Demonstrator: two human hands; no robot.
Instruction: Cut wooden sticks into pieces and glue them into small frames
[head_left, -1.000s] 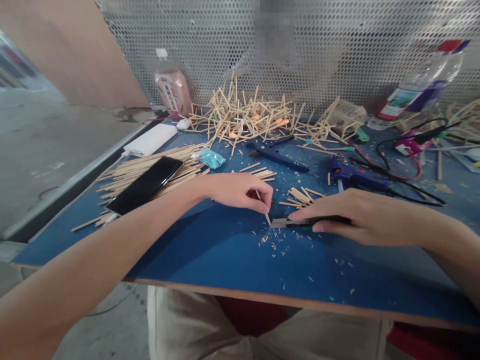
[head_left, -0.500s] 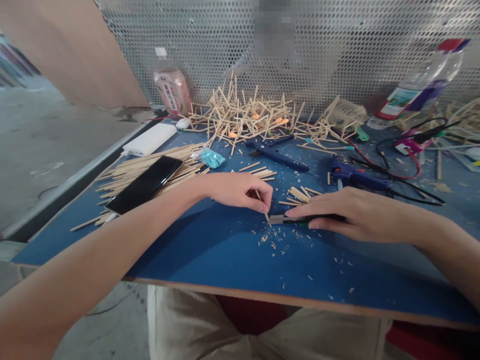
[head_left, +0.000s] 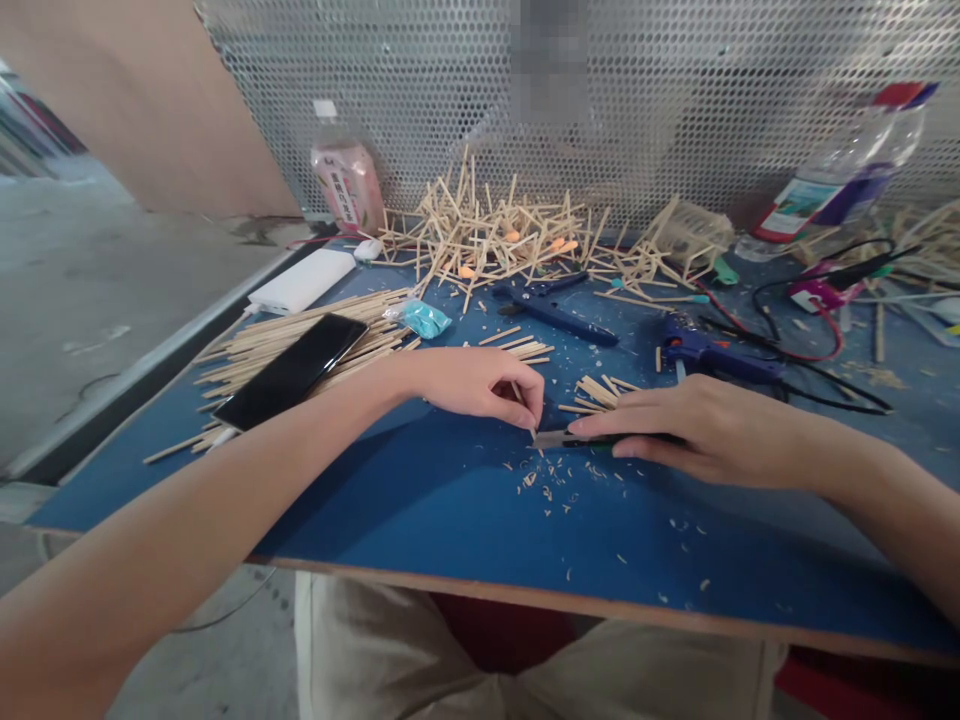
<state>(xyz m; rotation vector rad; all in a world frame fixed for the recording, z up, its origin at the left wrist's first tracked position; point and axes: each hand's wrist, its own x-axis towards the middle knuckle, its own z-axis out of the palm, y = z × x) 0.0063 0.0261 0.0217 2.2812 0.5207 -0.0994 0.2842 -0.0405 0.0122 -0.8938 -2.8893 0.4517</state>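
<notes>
My left hand (head_left: 491, 388) pinches a thin wooden stick (head_left: 533, 433), its lower end pointing down at the blue tabletop (head_left: 420, 500). Most of that stick is hidden by my fingers. In my right hand (head_left: 690, 428) lies a utility knife (head_left: 553, 438), gripped with its blade pointing left and meeting the stick's lower end. Curled wood shavings (head_left: 546, 488) are scattered on the table just below the blade. Short cut sticks (head_left: 598, 392) lie behind my right hand, and another small group of sticks (head_left: 529, 347) is behind my left.
Long sticks (head_left: 240, 345) lie at the left under a phone (head_left: 292, 370), beside a white power bank (head_left: 304, 280). Blue pliers (head_left: 559, 315) and a blue glue gun (head_left: 712, 355) with cables are farther back. A stick structure (head_left: 495, 230) and bottles (head_left: 346, 180) stand by the perforated metal panel.
Both hands stay nearly in place. My right hand and the knife have shifted very slightly left, with the blade still at the stick's end.
</notes>
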